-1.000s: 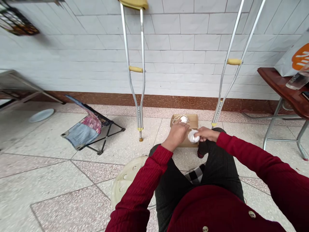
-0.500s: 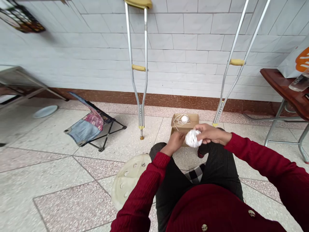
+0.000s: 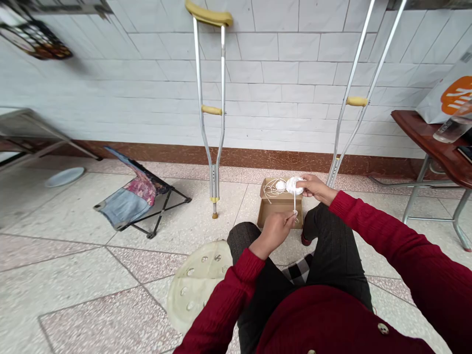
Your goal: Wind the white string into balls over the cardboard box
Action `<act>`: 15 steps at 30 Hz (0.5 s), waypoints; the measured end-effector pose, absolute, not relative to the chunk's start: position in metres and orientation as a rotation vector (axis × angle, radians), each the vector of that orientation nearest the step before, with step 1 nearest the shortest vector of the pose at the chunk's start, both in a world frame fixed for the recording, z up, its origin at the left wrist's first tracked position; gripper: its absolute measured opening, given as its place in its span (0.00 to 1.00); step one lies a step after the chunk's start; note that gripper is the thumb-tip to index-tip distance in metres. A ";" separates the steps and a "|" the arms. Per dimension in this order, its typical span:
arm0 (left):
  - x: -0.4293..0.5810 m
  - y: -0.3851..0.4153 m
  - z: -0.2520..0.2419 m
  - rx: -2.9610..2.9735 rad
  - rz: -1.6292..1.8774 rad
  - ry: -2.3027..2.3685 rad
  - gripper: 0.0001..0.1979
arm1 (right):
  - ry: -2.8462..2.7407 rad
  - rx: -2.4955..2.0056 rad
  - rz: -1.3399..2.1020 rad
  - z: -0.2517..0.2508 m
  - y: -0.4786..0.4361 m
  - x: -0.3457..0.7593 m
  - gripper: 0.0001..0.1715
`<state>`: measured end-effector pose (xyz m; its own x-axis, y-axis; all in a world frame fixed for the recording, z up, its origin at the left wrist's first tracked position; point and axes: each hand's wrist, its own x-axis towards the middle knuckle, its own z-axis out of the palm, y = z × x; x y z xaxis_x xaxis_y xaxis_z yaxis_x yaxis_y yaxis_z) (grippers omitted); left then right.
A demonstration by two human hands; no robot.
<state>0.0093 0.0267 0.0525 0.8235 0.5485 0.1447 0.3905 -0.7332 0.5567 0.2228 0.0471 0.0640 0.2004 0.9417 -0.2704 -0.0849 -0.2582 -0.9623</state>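
My right hand (image 3: 314,188) is closed on a ball of white cord (image 3: 294,186), held up over the far part of an open cardboard box (image 3: 262,216). Lower and closer to me, my left hand (image 3: 277,230) pinches a strand of the cord (image 3: 294,204). That strand runs taut between the ball and my left fingertips. Behind the held ball, a smaller white ball (image 3: 280,186) with loose loops of thin cord (image 3: 271,188) lies on the box's lid.
Two crutches (image 3: 213,167) (image 3: 341,132) lean on the tiled wall. A folding stool (image 3: 127,204) stands left, a pale round stool top (image 3: 195,280) beside my left leg. At right, a brown table (image 3: 416,130) holds a bag (image 3: 442,98) and a clear bottle (image 3: 452,129).
My right hand has lifted the ball up and away from me, over the box. My left hand has moved down and right, drawing a strand straight between the hands. The view has tilted slightly upward.
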 end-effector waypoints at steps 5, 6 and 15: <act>0.002 0.037 0.013 2.286 0.382 0.798 0.17 | -0.944 -1.389 1.411 0.081 0.020 0.202 0.19; 0.002 0.044 0.008 2.278 0.372 0.843 0.15 | -0.997 -1.365 1.498 0.081 0.008 0.194 0.20; 0.013 0.100 0.051 2.791 0.404 0.727 0.14 | -1.003 -1.498 1.732 0.029 -0.046 0.161 0.15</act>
<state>0.0135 0.1003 0.0515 0.8390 0.5037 0.2057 0.4405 -0.8508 0.2864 0.1608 -0.0460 0.0290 -0.1545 0.8475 -0.5078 0.0182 -0.5115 -0.8591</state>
